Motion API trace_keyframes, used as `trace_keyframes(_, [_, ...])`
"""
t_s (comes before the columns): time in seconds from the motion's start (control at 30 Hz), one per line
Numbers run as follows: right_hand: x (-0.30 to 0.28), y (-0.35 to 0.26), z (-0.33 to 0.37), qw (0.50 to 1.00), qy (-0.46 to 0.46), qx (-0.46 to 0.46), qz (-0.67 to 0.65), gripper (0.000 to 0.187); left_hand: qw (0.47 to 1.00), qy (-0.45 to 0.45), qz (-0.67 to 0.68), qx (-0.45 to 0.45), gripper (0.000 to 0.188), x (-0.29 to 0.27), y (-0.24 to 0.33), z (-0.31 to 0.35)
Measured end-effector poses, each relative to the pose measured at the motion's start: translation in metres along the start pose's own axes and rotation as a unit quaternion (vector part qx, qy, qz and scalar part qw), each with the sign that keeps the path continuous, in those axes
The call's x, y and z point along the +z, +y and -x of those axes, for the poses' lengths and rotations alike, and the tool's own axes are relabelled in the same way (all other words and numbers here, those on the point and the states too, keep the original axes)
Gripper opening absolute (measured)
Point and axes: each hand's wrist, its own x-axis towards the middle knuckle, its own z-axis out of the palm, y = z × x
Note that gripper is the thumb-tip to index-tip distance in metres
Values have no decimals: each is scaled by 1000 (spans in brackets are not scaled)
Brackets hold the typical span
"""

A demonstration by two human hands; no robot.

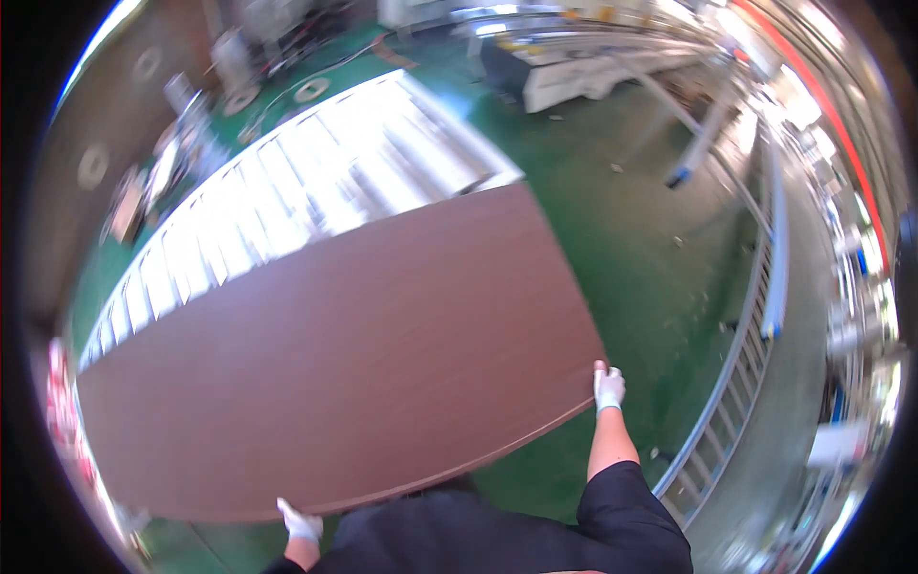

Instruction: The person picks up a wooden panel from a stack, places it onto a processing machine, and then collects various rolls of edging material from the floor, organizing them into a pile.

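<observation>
A large brown panel [344,354] with a faint wood-like grain spans the left and middle of the view, its near edge close to my body. My gloved left hand [300,524] grips that near edge, thumb on top and the other fingers hidden beneath. Further right, my gloved right hand [608,386] is closed around the panel's right edge by its near corner, thumb over the top. Beyond the panel lies a bright silvery bed of parallel bars or rollers [316,182]. The panel's far edge overlaps it; glare and blur hide whether they touch.
Green floor [641,258] extends to my right. A long metal roller track [736,373] curves along that side, with a blue-tipped metal bar [703,148] above it. Long stacked profiles [593,57] lie at the back. Wrapped rolls [234,72] stand far left.
</observation>
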Motion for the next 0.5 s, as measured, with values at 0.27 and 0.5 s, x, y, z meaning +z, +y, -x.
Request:
trace_keyframes(0.27, [77, -251, 204, 923, 89, -352, 127, 52, 981, 87, 169, -29, 87, -7, 10, -10])
trace_keyframes(0.5, [208, -528, 404, 730, -5, -672, 124, 85, 943, -6, 323, -75, 95, -6, 30, -29])
